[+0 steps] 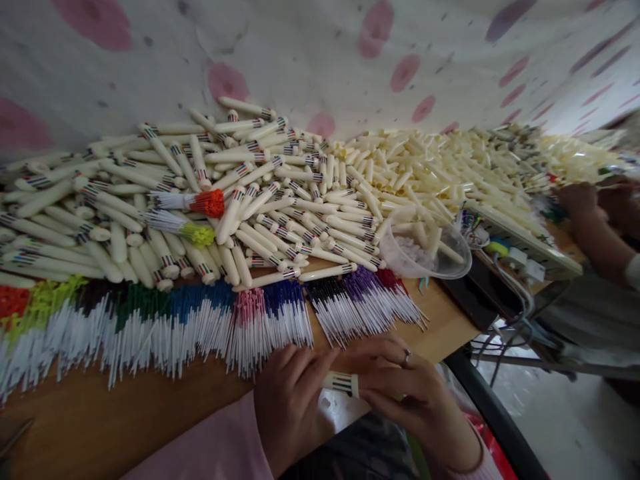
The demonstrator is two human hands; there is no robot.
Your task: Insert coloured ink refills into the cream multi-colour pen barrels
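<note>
A cream multicolour pen [340, 383] lies between my hands at the table's front edge, its striped slider end showing and the rest of its barrel hidden. My left hand [295, 407] is closed round the barrel. With fingers bent, my right hand [410, 390], a ring on one finger, grips the pen's end from the other side. Just beyond them lie rows of white ink refills with coloured tips, among them pink ones [247, 327], dark blue ones [287, 313], black ones [327, 303] and purple ones [367, 293].
Striped pens [280, 220] are heaped behind the refills, with orange-tipped [207, 203] and yellow-tipped bundles [197, 233] on top. Plain barrels [425, 160] pile up to the right. A clear plastic bowl [435, 267], a power strip [525, 240] and cables stand nearby. Another person's arm [600, 227] is at far right.
</note>
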